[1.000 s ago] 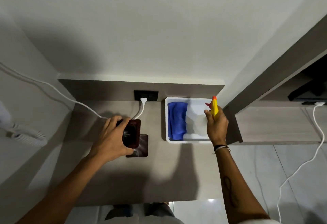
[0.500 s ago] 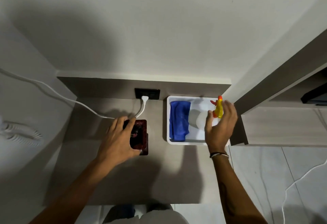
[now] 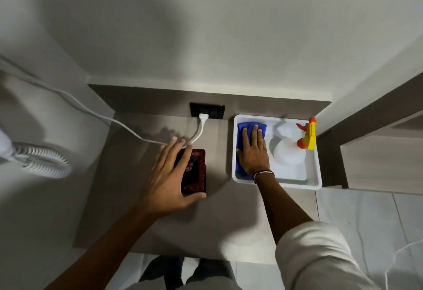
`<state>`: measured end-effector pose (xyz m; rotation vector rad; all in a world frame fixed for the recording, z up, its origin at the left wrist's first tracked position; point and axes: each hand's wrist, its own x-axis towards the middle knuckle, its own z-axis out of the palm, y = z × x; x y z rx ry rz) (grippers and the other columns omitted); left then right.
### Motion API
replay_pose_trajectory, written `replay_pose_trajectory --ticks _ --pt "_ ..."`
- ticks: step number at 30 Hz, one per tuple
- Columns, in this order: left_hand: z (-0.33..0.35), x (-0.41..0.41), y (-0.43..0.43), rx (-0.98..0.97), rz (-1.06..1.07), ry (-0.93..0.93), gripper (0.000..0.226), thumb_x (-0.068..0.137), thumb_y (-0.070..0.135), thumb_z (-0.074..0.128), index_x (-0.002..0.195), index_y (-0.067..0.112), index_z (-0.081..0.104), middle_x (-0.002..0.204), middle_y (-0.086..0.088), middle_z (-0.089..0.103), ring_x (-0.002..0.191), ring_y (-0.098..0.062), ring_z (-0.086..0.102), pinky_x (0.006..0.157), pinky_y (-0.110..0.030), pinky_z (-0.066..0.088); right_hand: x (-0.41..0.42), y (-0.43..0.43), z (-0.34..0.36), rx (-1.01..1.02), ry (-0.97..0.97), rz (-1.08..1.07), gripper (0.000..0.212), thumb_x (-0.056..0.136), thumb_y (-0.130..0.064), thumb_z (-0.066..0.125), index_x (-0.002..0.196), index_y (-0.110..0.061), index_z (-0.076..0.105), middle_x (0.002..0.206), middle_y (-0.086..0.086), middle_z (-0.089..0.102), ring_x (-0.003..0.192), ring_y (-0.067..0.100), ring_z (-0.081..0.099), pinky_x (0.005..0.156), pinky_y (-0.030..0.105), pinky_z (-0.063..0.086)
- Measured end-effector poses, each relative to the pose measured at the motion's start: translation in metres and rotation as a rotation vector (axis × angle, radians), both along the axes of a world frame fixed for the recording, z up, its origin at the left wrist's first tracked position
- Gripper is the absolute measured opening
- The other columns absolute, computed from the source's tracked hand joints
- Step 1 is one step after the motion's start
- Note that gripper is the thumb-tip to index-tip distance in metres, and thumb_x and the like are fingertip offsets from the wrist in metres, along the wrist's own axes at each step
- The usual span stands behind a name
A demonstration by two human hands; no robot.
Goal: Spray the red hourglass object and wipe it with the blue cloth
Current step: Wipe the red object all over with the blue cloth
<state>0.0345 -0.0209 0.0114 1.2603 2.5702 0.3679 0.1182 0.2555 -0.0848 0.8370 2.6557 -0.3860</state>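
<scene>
The red hourglass object (image 3: pixel 194 170) lies on the grey-brown counter, dark red with a black middle. My left hand (image 3: pixel 169 175) covers its left side, fingers over the far end and thumb hooked under the near end. The blue cloth (image 3: pixel 251 127) lies folded in the left part of a white tray (image 3: pixel 274 185). My right hand (image 3: pixel 253 152) rests flat on the cloth with fingers stretched out and not curled around it. The spray bottle (image 3: pixel 288 152), white with a yellow and orange trigger head, stands untouched in the tray's right part.
A black wall outlet (image 3: pixel 214 111) with a white plug and cable (image 3: pixel 128 127) sits behind the hourglass. A coiled white cord (image 3: pixel 41 161) hangs at the left. A cabinet side (image 3: pixel 377 163) stands right of the tray. Pale floor tiles show at the lower right.
My right hand has let go of the spray bottle and moved left onto the blue cloth. My left hand has stayed on the hourglass, its fingers now stretched further over it.
</scene>
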Motion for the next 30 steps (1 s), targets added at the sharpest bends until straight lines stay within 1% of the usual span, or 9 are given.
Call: replay_pose_trajectory --ticks 3,7,11,15,19,22,25,28,30 --pt "-0.005 -0.001 0.0 0.045 -0.005 0.021 0.124 0.081 0.092 0.051 0.172 0.014 0.018 0.182 -0.011 0.007 0.168 -0.024 -0.012 0.134 -0.044 -0.009 0.0 -0.004 -0.009 0.02 -0.016 -0.014 0.074 0.119 -0.041 0.031 0.174 -0.011 -0.008 0.18 0.025 -0.019 0.17 0.043 -0.013 0.14 0.052 0.004" --pt "-0.014 -0.001 0.001 0.061 -0.02 0.061 0.122 0.083 0.086 0.057 0.171 0.01 0.02 0.181 -0.014 0.01 0.168 -0.028 -0.007 0.135 -0.052 0.0 -0.003 -0.007 -0.016 0.025 0.003 -0.057 0.069 0.12 -0.034 0.028 0.174 -0.012 -0.008 0.181 0.023 -0.019 0.17 0.043 -0.014 0.14 0.054 0.004" --pt "-0.02 -0.003 0.001 0.063 -0.019 0.082 0.122 0.083 0.085 0.058 0.171 0.011 0.019 0.181 -0.014 0.011 0.168 -0.028 -0.006 0.135 -0.049 -0.004 -0.009 -0.008 -0.022 0.023 0.031 -0.08 0.075 0.117 -0.016 0.04 0.174 -0.011 -0.008 0.181 0.021 -0.02 0.169 0.043 -0.015 0.14 0.055 0.003" --pt "-0.021 -0.003 -0.001 0.103 -0.014 0.028 0.121 0.079 0.08 0.065 0.17 0.013 0.021 0.178 -0.012 0.019 0.168 -0.027 -0.002 0.135 -0.052 0.003 -0.005 0.0 -0.021 0.018 0.087 -0.076 0.078 0.111 -0.003 0.048 0.175 -0.009 0.002 0.182 0.022 -0.01 0.171 0.041 -0.005 0.14 0.048 0.01" --pt "-0.013 -0.007 -0.007 0.205 0.039 -0.142 0.119 0.067 0.064 0.085 0.164 0.017 0.034 0.162 -0.004 0.031 0.159 -0.025 0.016 0.132 -0.055 0.022 0.005 0.001 0.008 -0.182 0.336 -0.339 0.069 0.105 0.007 0.051 0.169 -0.008 0.033 0.176 0.021 0.029 0.163 0.043 0.032 0.133 0.052 0.032" --pt "-0.012 -0.018 -0.021 0.321 0.105 -0.267 0.11 0.061 0.052 0.086 0.157 0.023 0.04 0.152 0.005 0.035 0.149 -0.023 0.029 0.124 -0.047 0.035 0.03 -0.027 0.037 -0.243 0.638 -0.576 0.061 0.104 0.013 0.049 0.164 0.0 0.042 0.166 0.023 0.047 0.155 0.041 0.046 0.131 0.043 0.037" --pt "-0.022 -0.024 -0.047 0.453 0.13 -0.414 0.104 0.059 0.044 0.081 0.153 0.031 0.039 0.142 0.018 0.033 0.141 -0.018 0.038 0.114 -0.033 0.04 0.071 -0.088 0.052 -0.265 0.916 -0.682 0.055 0.106 0.017 0.044 0.16 0.006 0.045 0.163 0.022 0.052 0.154 0.036 0.05 0.131 0.031 0.036" --pt "-0.033 -0.026 -0.069 0.535 0.096 -0.494 0.101 0.058 0.036 0.081 0.151 0.033 0.042 0.141 0.004 0.04 0.135 -0.017 0.046 0.11 -0.024 0.044 0.102 -0.163 0.051 -0.327 0.981 -0.763 0.057 0.107 0.017 0.044 0.162 0.001 0.045 0.166 0.014 0.051 0.155 0.027 0.05 0.131 0.039 0.039" --pt "-0.04 -0.029 -0.079 0.57 0.073 -0.507 0.101 0.058 0.03 0.08 0.149 0.045 0.04 0.138 0.006 0.041 0.133 -0.013 0.048 0.109 -0.021 0.045 0.108 -0.204 0.047 -0.349 0.987 -0.756 0.06 0.105 0.021 0.043 0.162 0.001 0.045 0.165 0.015 0.052 0.154 0.028 0.052 0.13 0.047 0.041"
